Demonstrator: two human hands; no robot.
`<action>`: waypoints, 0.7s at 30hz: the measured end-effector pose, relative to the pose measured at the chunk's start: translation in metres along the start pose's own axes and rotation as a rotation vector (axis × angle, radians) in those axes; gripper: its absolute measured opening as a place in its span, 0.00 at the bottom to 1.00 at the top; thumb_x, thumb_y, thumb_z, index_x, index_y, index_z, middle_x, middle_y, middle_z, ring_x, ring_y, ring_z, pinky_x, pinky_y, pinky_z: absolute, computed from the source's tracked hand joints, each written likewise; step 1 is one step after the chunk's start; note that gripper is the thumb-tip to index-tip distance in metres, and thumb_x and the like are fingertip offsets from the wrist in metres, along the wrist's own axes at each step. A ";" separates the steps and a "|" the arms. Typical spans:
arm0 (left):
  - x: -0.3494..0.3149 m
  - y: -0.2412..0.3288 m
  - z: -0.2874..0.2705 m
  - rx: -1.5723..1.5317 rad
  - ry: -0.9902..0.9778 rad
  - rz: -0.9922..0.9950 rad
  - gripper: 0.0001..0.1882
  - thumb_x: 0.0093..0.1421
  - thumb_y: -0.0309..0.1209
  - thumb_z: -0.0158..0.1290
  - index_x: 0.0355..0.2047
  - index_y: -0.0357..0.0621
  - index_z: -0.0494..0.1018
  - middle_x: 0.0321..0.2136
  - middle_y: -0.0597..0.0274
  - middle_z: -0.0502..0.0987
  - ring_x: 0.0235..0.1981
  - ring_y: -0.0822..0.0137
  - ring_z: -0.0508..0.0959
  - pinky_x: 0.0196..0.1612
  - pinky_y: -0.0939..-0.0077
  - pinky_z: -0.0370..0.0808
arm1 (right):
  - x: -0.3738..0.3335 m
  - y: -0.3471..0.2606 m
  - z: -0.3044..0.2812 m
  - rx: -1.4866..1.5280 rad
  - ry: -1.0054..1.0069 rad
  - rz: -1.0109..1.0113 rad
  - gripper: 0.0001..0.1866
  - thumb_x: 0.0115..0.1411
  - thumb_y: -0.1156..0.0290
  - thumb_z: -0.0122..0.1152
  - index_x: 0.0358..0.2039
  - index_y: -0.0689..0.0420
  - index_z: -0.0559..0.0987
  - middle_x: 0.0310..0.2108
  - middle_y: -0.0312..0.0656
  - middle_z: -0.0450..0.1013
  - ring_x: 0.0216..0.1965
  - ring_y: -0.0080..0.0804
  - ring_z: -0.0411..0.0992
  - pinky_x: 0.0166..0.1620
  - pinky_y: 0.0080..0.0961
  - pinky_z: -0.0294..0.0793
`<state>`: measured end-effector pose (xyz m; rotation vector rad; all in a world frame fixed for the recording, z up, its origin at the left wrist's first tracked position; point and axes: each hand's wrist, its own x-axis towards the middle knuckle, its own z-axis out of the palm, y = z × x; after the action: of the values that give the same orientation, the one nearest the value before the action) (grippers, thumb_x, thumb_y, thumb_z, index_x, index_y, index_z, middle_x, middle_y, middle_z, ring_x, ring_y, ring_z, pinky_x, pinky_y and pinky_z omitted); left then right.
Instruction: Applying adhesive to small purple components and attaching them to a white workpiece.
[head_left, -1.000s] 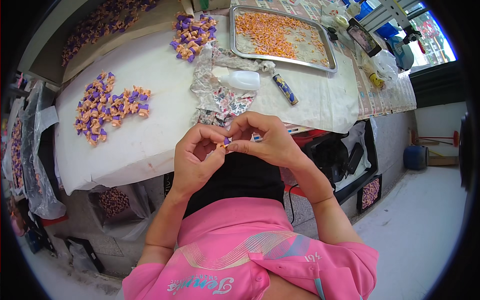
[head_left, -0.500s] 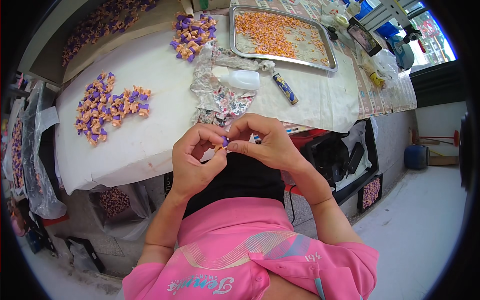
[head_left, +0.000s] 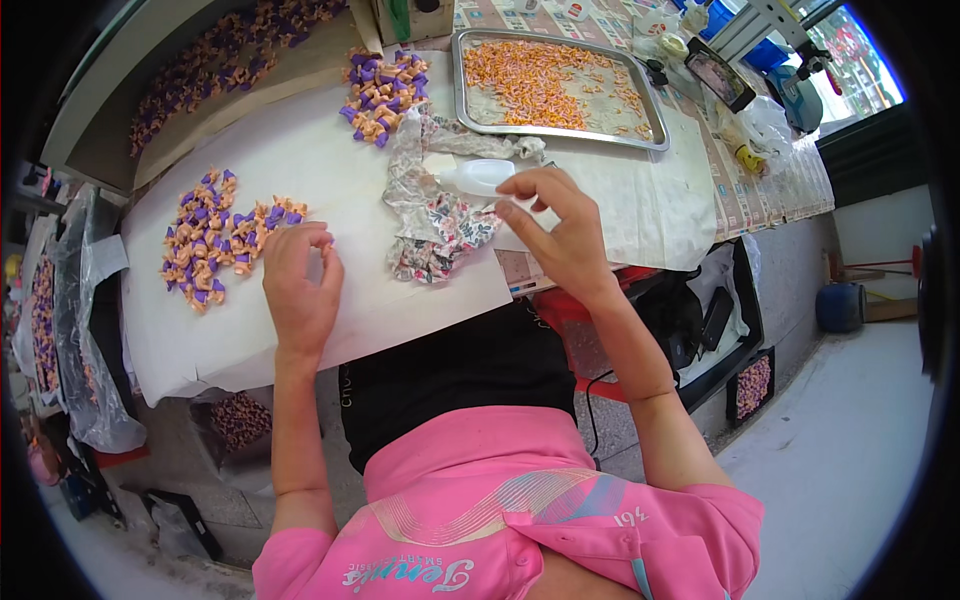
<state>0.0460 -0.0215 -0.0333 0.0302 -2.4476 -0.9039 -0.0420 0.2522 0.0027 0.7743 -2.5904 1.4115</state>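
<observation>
My left hand (head_left: 300, 285) is beside the right edge of a pile of small peach-and-purple figure pieces (head_left: 205, 240) on the white-covered table. Its fingers curl in toward the thumb; anything between them is hidden. My right hand (head_left: 560, 225) hovers at the base end of a white squeeze bottle (head_left: 478, 177) lying on its side. Thumb and forefinger stand apart with nothing visible between them; I cannot tell whether the fingertip touches the bottle. Under the bottle lies a crumpled floral cloth (head_left: 440, 235).
Behind the cloth sits a second heap of peach-and-purple pieces (head_left: 385, 95). A metal tray (head_left: 560, 132) holds many tiny orange-and-pink parts. A phone (head_left: 720, 78) on a stand is at the back right. More pieces fill a shelf (head_left: 165, 150) at the far left.
My hands have parted from above my lap, where they held a peach-and-purple piece together. The left went left to the pile; the right went up to the bottle, covering the dark patterned cylinder.
</observation>
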 end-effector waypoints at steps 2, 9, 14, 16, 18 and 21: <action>0.004 -0.010 -0.003 0.088 -0.021 0.011 0.11 0.46 0.15 0.54 0.30 0.39 0.71 0.32 0.57 0.76 0.38 0.57 0.73 0.44 0.67 0.70 | 0.012 0.010 -0.003 -0.095 0.042 -0.070 0.10 0.54 0.74 0.65 0.38 0.60 0.79 0.37 0.42 0.75 0.39 0.36 0.71 0.44 0.28 0.71; 0.034 0.002 -0.010 0.264 0.027 0.125 0.12 0.47 0.17 0.54 0.33 0.40 0.73 0.35 0.57 0.75 0.41 0.57 0.71 0.47 0.64 0.67 | 0.033 0.025 -0.005 -0.273 -0.085 -0.037 0.17 0.55 0.65 0.66 0.43 0.58 0.78 0.42 0.44 0.73 0.47 0.43 0.67 0.51 0.35 0.67; 0.070 0.003 0.006 0.040 -0.126 0.092 0.10 0.51 0.21 0.55 0.36 0.41 0.74 0.38 0.56 0.75 0.43 0.55 0.69 0.48 0.64 0.67 | 0.033 0.020 -0.005 -0.303 -0.165 0.025 0.21 0.52 0.62 0.68 0.43 0.59 0.78 0.38 0.44 0.72 0.44 0.44 0.67 0.49 0.36 0.67; 0.089 -0.005 0.022 0.028 -0.134 0.123 0.10 0.51 0.22 0.56 0.36 0.41 0.74 0.38 0.56 0.74 0.43 0.55 0.69 0.48 0.64 0.67 | 0.032 0.019 -0.005 -0.228 -0.184 0.018 0.20 0.50 0.64 0.70 0.41 0.60 0.77 0.37 0.44 0.71 0.43 0.45 0.67 0.47 0.36 0.67; 0.105 -0.010 0.038 0.016 -0.143 0.154 0.10 0.51 0.22 0.56 0.36 0.41 0.75 0.38 0.56 0.74 0.44 0.54 0.69 0.48 0.64 0.68 | 0.027 0.014 -0.005 -0.262 -0.112 -0.028 0.19 0.49 0.66 0.70 0.40 0.60 0.77 0.37 0.44 0.71 0.43 0.44 0.67 0.47 0.37 0.67; 0.121 -0.009 0.055 0.068 -0.182 0.241 0.13 0.51 0.22 0.57 0.39 0.43 0.76 0.35 0.57 0.72 0.41 0.54 0.69 0.46 0.65 0.67 | 0.015 0.003 -0.008 -0.274 -0.002 -0.073 0.18 0.48 0.70 0.70 0.38 0.60 0.76 0.36 0.43 0.71 0.42 0.44 0.68 0.45 0.36 0.67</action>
<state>-0.0863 -0.0189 -0.0168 -0.3288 -2.5769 -0.7458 -0.0573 0.2544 0.0097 0.8186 -2.6483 1.0072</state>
